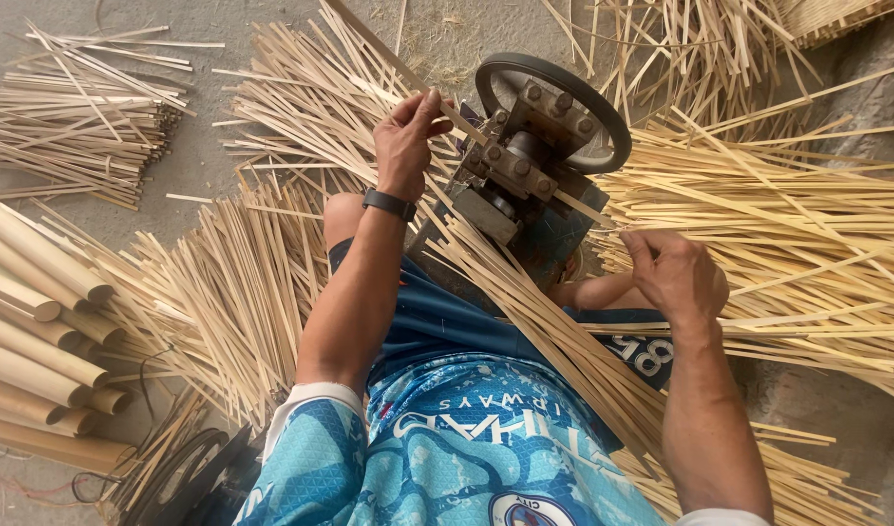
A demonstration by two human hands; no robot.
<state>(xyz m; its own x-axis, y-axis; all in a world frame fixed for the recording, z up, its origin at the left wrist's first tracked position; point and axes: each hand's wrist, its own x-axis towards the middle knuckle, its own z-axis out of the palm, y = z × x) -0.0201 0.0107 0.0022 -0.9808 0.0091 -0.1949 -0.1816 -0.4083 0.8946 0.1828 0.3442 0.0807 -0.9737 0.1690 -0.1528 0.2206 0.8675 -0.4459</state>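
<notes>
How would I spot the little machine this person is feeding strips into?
Look to the middle of the floor, ringed by pale bamboo strips. Just past the person's knees sits the metal machine, between the left hand and right hand. It alone is dark, bolted metal, with a round black wheel.

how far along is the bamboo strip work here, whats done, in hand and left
Looks done: thin strips fan out in heaps on the right of the metal machine. In hand: the left hand pinches one strip at the machine, while the right hand rests on the right-side strips. Seemingly left: a sheaf across the lap and split bamboo pieces stacked far left.
</notes>
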